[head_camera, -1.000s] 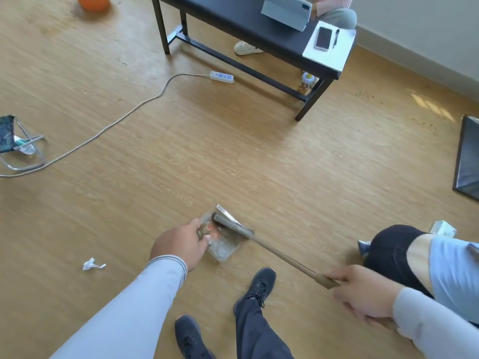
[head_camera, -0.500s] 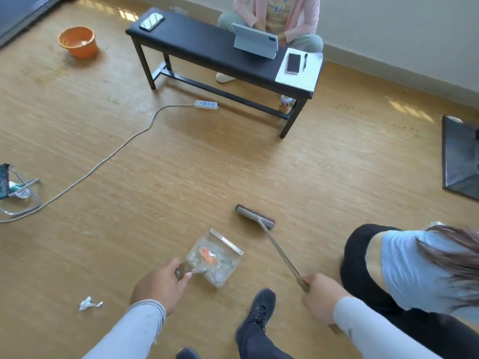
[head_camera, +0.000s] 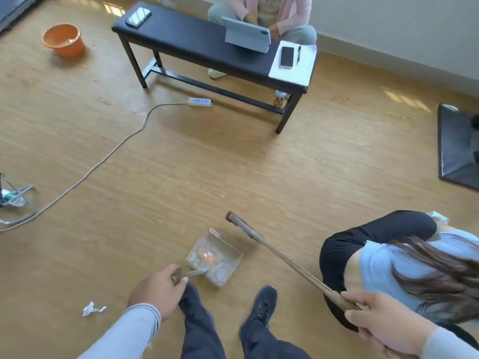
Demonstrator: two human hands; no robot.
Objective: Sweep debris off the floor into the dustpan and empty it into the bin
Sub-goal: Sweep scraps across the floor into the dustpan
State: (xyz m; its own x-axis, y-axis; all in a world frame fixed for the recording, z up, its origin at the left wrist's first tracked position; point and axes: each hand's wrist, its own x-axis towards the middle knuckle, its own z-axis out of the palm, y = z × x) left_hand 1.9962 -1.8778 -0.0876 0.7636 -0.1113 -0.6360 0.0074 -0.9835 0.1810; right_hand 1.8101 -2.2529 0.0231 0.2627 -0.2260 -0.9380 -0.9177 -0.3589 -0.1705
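- The dustpan (head_camera: 215, 257), clear-walled, sits low on the wooden floor (head_camera: 181, 164) at about 6 o'clock of the view, just ahead of the person's dark shoes; an orange scrap (head_camera: 207, 256) and pale bits lie inside it.
- The left hand (head_camera: 155, 290) curls its fingers around the dustpan's brown handle, thumb on top.
- The broom (head_camera: 280, 257) slants from its head at 1 o'clock of the dustpan, just beside it, down to 4 o'clock, where the right hand (head_camera: 383, 322) wraps the stick.
- A crumpled white paper (head_camera: 92, 309) lies on the floor at 8 o'clock of the dustpan, well apart.
- The orange bin (head_camera: 63, 40) stands far off at 10 o'clock.
- A black bench (head_camera: 197, 45) at 12 o'clock carries a tablet, two phones, a pen and a white pad; no writing is readable.
- A white power strip (head_camera: 199, 101) and its cord lie before the bench.
- A crouching person (head_camera: 404, 260) in light blue is at 3 o'clock.
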